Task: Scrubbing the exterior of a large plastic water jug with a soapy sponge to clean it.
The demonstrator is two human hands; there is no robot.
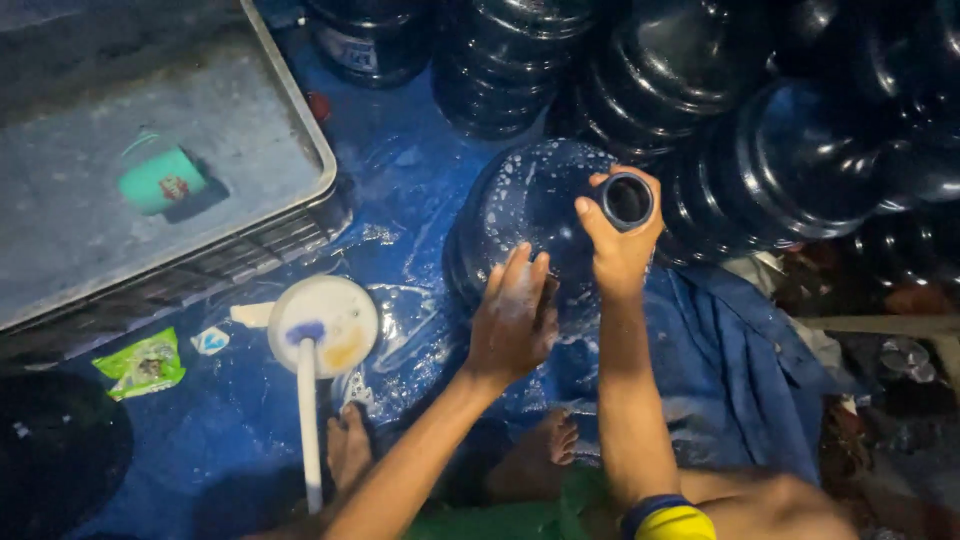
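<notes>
Spreading across the floor is a wet blue plastic tarpaulin (pixel 420 190); upon it, behind, lies a heap of dark blue plastic water jugs (pixel 780 150); at the upper left sits a grey metal tray (pixel 250 150) bearing a green plastic mug (pixel 160 180); in the middle a soapy dark blue water jug (pixel 530 200) lies tilted; the right hand (pixel 620 240) grasps its neck, fingers curled around the mouth; the left hand (pixel 515 320) presses flat, fingers extended, against its foamy side; a white long-handled brush (pixel 310 400) rests on a white round lid (pixel 335 320).
</notes>
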